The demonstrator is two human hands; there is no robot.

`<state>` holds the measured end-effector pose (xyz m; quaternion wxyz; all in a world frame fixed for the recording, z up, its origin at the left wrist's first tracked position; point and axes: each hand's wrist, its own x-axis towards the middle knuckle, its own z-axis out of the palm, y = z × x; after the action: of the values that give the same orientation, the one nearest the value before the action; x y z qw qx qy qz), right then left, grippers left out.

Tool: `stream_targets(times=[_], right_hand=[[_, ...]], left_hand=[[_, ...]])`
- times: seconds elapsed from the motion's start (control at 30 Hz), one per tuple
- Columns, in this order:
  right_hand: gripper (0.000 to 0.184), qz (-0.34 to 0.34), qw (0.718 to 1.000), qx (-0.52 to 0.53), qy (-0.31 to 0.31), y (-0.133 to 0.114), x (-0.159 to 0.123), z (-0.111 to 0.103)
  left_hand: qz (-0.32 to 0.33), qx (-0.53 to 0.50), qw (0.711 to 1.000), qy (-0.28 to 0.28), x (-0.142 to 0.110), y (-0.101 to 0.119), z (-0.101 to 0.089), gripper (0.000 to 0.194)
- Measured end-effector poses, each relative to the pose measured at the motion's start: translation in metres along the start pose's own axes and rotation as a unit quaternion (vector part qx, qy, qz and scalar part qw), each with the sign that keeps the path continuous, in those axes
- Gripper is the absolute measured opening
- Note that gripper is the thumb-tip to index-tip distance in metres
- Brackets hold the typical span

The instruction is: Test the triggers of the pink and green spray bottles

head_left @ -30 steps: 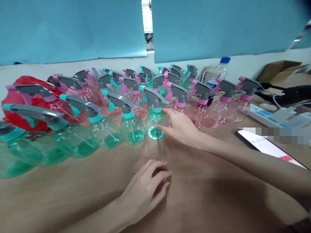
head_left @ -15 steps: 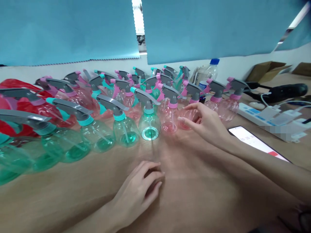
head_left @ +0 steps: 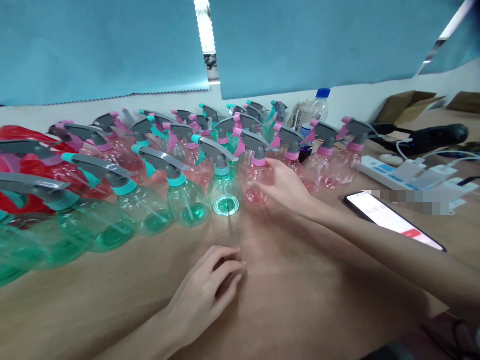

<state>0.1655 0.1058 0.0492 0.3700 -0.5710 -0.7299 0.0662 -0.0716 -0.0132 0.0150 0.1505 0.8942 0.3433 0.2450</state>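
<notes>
My right hand [head_left: 287, 187] is wrapped round the body of a clear pink spray bottle [head_left: 258, 175], thumb on its near side and fingers partly hidden behind it. This bottle stands upright on the table, with a pink collar and a grey-and-pink trigger head. Just left of it is a green spray bottle [head_left: 224, 192] with a turquoise collar. My left hand [head_left: 208, 282] rests on the wooden table [head_left: 285, 300] nearer to me, fingers loosely bent and apart, holding nothing.
Several green spray bottles [head_left: 189, 202] line the left; more pink ones [head_left: 345, 160] stand right and behind. A lit phone [head_left: 393, 217], a white power strip [head_left: 386, 172] with plugs, a blue-capped bottle [head_left: 320, 107] and a cardboard box [head_left: 407, 107] are on the right. Red plastic [head_left: 22, 132] lies far left.
My right hand has moved left from beside the pink bottles and closed round the one next to the green bottle. The left hand stays on the table; the view has shifted slightly.
</notes>
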Motion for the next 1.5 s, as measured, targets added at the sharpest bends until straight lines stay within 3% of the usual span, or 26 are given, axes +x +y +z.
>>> stream_targets(times=[0.2,0.37,0.53,0.73,0.9,1.1,1.2,1.5], right_hand=[[0.065,0.011,0.999,-0.022,-0.019,0.000,-0.014,-0.011],[0.060,-0.008,0.998,-0.022,-0.050,-0.006,-0.038,-0.034],[0.036,-0.023,0.994,-0.008,-0.106,-0.014,-0.063,-0.066],[0.044,-0.025,0.992,-0.037,-0.121,-0.014,-0.087,-0.087],[0.047,-0.043,0.992,0.006,-0.122,-0.009,-0.097,-0.093],[0.038,-0.065,0.974,0.150,-0.160,-0.004,-0.092,-0.097],[0.033,-0.063,0.964,0.196,-0.166,-0.005,-0.085,-0.092],[0.049,-0.074,0.948,0.274,-0.141,-0.012,-0.073,-0.071]], left_hand=[[-0.021,0.000,1.000,0.006,0.005,0.003,0.001,0.021],[-0.081,-0.020,0.996,0.025,0.013,0.004,0.005,0.024],[-0.115,-0.077,0.989,0.058,0.032,0.006,0.018,0.045],[-0.084,-0.184,0.979,0.035,0.057,0.014,0.039,0.077],[-0.072,-0.225,0.972,0.001,0.066,0.023,0.048,0.086],[-0.078,-0.236,0.969,0.004,0.071,0.025,0.049,0.083],[-0.075,-0.238,0.968,0.000,0.071,0.025,0.049,0.085],[0.005,-0.159,0.986,-0.045,0.069,0.022,0.043,0.084]])
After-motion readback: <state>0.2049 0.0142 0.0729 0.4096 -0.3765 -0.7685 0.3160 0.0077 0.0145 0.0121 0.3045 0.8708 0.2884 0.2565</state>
